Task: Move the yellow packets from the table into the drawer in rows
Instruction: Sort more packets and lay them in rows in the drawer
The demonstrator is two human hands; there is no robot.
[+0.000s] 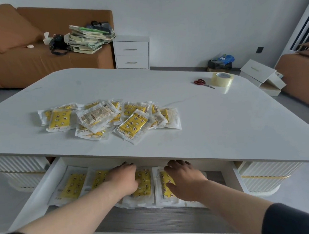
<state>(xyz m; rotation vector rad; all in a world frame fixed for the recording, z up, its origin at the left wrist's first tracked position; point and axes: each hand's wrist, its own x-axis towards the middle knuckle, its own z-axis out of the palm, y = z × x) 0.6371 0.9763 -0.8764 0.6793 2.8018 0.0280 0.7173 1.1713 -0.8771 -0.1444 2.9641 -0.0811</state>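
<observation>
The white table (222, 122) fills the middle of the frame, and its drawer (34, 193) stands pulled open along the lower edge. A loose pile of yellow packets (132, 125) lies on the tabletop at centre left. The packets overlap and point every way, most yellow face up, and one near the top shows its printed back. Inside the drawer, a row of packets (71, 187) lies side by side from left to right, yellow faces up. Each long axis runs from the bottom of the frame toward the table edge.

The left hand (124, 179) rests on the third packet of the row with its thumb on the yellow face. Its fingers are bent at that packet's far end, and whether they pinch it cannot be told. The right hand (185, 179) lies spread flat on the fourth packet, palm down, covering its right half.

At the upper right of the tabletop, red-handled scissors (203, 83) lie just beside a roll of clear tape (222, 78).
</observation>
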